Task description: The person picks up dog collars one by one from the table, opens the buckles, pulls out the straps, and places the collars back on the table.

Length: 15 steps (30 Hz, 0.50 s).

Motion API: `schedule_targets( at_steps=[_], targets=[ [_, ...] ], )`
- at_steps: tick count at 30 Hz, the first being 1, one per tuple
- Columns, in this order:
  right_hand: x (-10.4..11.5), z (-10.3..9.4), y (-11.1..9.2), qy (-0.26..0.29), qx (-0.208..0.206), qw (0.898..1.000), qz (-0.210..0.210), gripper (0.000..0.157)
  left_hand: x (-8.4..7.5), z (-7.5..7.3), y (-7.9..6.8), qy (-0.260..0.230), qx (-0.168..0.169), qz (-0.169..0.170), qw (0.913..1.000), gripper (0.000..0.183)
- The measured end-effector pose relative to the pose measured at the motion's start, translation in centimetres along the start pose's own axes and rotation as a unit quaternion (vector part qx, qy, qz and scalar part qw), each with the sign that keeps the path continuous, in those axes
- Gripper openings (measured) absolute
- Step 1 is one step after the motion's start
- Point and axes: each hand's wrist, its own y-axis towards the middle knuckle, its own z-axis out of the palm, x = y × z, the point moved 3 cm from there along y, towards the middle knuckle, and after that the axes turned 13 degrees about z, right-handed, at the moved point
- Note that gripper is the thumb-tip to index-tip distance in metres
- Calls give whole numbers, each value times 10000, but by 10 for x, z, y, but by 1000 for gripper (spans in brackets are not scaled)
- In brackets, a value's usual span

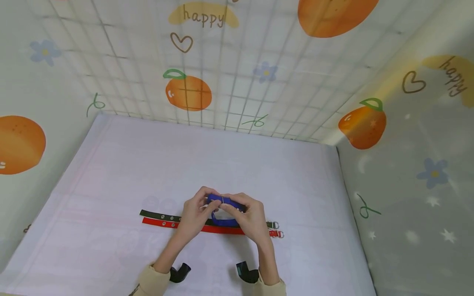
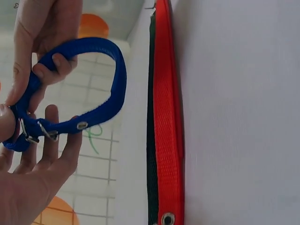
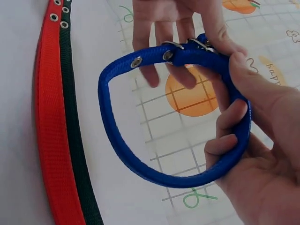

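Both hands hold a blue pet collar (image 2: 121, 77) up above the table, looped into a ring with its strap through the metal buckle (image 3: 201, 44). Near the buckle, the left hand (image 1: 194, 215) pinches the collar between thumb and fingers. My right hand (image 1: 253, 216) has its fingers curled round the band, its thumb by the buckle in the right wrist view. Metal eyelets (image 3: 136, 62) show on the blue strap. Beneath the hands, a red collar (image 1: 222, 230) and a dark green collar (image 1: 152, 214) lie straight, side by side, partly hidden by the hands.
A white cloth covers the table (image 1: 177, 156). The flat collars have eyelets at the left end and metal fittings (image 1: 275, 225) at the right. Printed curtains stand round the back and sides. A black curved piece (image 1: 180, 273) sits by each wrist.
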Motion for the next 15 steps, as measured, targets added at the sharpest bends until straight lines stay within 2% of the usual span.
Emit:
schedule_targets(
  at_steps=[6, 15],
  targets=[
    [1, 0, 1, 47, -41, 10000, -26, 25, -2, -1, 1, -49, -374, -298, 9988, 20],
    [1, -1, 1, 214, -62, 9997, -37, 25, -3, -3, -1, -727, -457, -588, 9946, 24]
  ],
)
